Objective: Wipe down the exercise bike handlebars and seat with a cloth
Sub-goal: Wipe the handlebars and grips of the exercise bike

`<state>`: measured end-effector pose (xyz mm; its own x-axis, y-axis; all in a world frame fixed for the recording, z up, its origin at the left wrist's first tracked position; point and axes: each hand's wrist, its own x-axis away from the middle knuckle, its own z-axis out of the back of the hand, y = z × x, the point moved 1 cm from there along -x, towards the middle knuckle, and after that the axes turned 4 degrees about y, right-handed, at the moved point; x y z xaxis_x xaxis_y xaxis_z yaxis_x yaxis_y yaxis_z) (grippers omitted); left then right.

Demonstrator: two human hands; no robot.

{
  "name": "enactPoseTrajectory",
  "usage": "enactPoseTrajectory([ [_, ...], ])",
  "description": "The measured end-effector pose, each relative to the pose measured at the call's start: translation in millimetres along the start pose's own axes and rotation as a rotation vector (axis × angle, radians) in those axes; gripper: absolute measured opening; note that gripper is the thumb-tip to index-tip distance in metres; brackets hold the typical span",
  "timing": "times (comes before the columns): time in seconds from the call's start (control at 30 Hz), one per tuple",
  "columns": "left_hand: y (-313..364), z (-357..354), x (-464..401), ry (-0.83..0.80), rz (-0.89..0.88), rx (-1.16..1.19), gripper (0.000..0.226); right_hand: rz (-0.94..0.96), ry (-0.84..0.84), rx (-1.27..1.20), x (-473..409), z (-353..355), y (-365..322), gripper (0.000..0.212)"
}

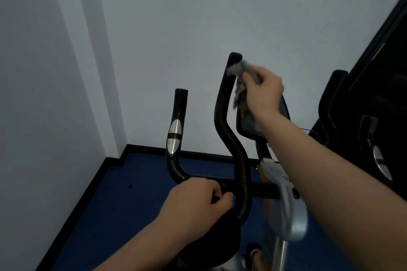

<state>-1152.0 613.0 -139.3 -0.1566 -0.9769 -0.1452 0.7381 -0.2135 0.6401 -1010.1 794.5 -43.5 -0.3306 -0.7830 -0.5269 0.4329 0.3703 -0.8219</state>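
Underfoot, dark blue carpeted floor (141, 185) meets pale grey walls (176, 28) along a black skirting strip (114, 158); a dark panel (378, 86) stands at 3 o'clock. At centre rises the black tubular exercise bike handlebar (229, 134), with a shorter black grip bearing a silver sensor plate (174, 136) at 9 o'clock of it. Right hand (264, 92), arm extended from 4 o'clock, pinches a crumpled grey cloth (239, 81) against the handlebar's upper end. Left hand (193, 200), at 6 o'clock, curls its fingers round the horizontal black crossbar (262, 190).
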Motion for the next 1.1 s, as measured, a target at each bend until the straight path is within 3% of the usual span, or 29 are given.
enactPoseTrajectory([
  [0.13, 1, 0, 1, 0.007, 0.003, 0.009, 0.044, 0.005, 0.099, -0.079, 11, -22, -9, 0.03],
  [0.27, 2, 2, 3, 0.028, -0.017, -0.012, 0.044, -0.065, -0.059, 0.115, 45, -14, 19, 0.027],
  [0.37, 2, 2, 1, 0.002, -0.017, 0.004, 0.04, 0.079, -0.146, 0.2, 29, 4, 6, 0.016],
  [0.47, 1, 1, 0, -0.011, -0.007, 0.008, 0.038, 0.398, -0.014, 0.132, 2, 4, -26, 0.015],
  [0.53, 1, 1, 1, 0.003, -0.008, -0.006, 0.038, 0.533, -0.027, 0.28, -10, -7, -35, 0.018],
  [0.67, 1, 1, 4, 0.017, -0.02, -0.022, 0.041, 0.636, -0.13, 0.666, 2, -27, -20, 0.026],
  [0.77, 2, 1, 5, 0.046, -0.04, -0.057, 0.044, 0.692, -0.369, 0.93, 20, -37, -11, 0.02],
  [0.87, 1, -1, 6, 0.065, -0.054, -0.075, 0.044, 0.721, -0.503, 0.852, 5, -32, -34, 0.02],
  [0.93, 2, -1, 6, 0.064, -0.061, -0.087, 0.044, 0.769, -0.431, 0.815, -13, -25, -46, 0.021],
  [1.0, 2, -1, 5, 0.06, -0.056, -0.092, 0.044, 0.77, -0.38, 0.905, -16, -21, -47, 0.024],
  [1.1, 1, -1, 6, 0.062, -0.063, -0.098, 0.044, 0.792, -0.518, 1.009, 17, -24, -24, 0.027],
])
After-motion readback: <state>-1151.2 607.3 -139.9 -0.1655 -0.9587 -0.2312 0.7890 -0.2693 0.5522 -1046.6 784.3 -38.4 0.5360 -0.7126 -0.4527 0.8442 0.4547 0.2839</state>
